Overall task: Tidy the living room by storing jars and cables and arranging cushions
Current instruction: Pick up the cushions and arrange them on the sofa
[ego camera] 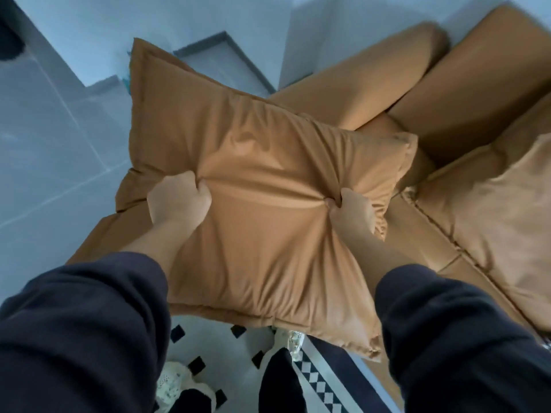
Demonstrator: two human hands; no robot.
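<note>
My left hand [179, 201] and right hand [353, 213] are apart. Each clutches a fistful of the tan cushion [262, 144], with my fingertips buried in the bunched cloth. I hold the cushion up over the left end of the sofa [447, 120], and its flanged edges hang free all round. It hides most of that end. Left of the sofa lies open grey floor [44, 129]. In front of the sofa, a checked rug [337, 380] shows under the cushion's lower corner, along with something pale and lacy I can't make out. A second cushion [507, 210] lies on the sofa seat, cut off at the right.
</note>
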